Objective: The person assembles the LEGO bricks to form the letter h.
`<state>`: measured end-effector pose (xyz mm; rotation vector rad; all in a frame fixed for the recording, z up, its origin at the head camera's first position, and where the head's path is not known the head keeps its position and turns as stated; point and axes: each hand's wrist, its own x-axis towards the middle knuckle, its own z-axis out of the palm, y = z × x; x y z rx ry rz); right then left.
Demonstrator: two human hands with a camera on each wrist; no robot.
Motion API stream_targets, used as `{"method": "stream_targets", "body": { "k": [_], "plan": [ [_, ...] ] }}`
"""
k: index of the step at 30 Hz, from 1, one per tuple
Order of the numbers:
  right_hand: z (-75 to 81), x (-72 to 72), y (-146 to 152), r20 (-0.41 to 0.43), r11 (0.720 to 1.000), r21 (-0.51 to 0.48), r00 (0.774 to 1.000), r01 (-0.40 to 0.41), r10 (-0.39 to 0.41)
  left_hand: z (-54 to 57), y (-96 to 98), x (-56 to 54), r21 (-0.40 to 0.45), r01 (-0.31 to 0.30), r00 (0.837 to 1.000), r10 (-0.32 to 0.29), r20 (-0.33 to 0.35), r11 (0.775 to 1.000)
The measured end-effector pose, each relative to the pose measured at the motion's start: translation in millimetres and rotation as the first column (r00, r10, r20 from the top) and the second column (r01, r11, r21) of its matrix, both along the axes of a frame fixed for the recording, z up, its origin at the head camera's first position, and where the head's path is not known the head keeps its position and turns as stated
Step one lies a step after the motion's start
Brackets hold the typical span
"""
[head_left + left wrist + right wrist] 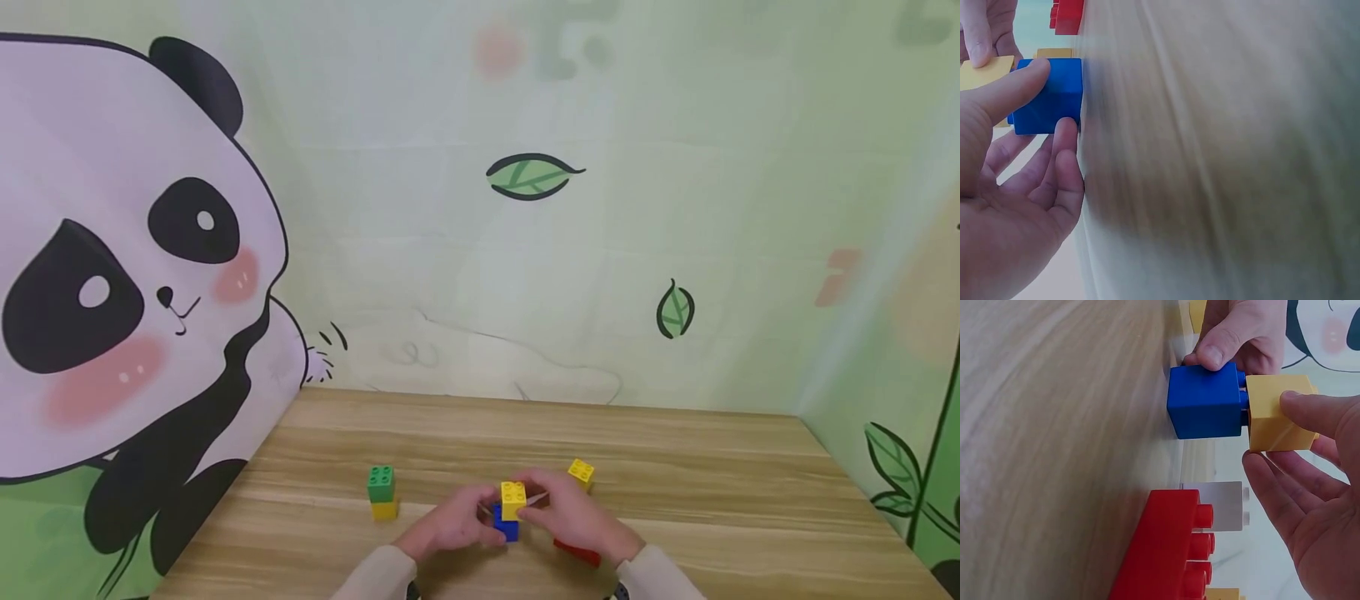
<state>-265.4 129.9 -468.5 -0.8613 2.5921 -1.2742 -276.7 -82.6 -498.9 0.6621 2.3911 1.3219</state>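
My left hand [452, 523] holds a blue toy brick [507, 531] low over the wooden table, thumb on one side and fingers on the other. With thumb and fingers, my right hand [576, 510] grips a yellow brick [513, 500] right above the blue one. In the right wrist view, the studs of the blue brick [1205, 403] show in a narrow gap beneath the yellow brick [1280, 412]. Part of a red brick [577, 553] lies under my right hand in the head view; its row of studs shows in the right wrist view.
Left of my hands stands a green brick [381, 483] stacked on a yellow base brick [385, 510]. Another yellow brick [581, 472] peeks out behind my right hand. A white brick [1221, 506] stands beyond the red one. The wooden tabletop [712, 475] meets a panda-printed backdrop.
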Motion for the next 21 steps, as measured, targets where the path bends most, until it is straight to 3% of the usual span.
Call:
{"method": "stream_targets", "body": {
  "k": [11, 21],
  "plan": [
    [1.3, 0.1, -1.1, 0.010, 1.000, 0.021, 1.000, -0.006, 0.006, 0.8, 3.8, 0.6, -0.044, -0.026, 0.999, 0.025, -0.035, 0.999],
    [-1.1, -3.6, -1.2, -0.008, 1.000, 0.023, 1.000, -0.017, 0.017, 0.3, 6.1, -2.7, -0.022, -0.041, 0.999, 0.041, 0.028, 0.999]
  ]
}}
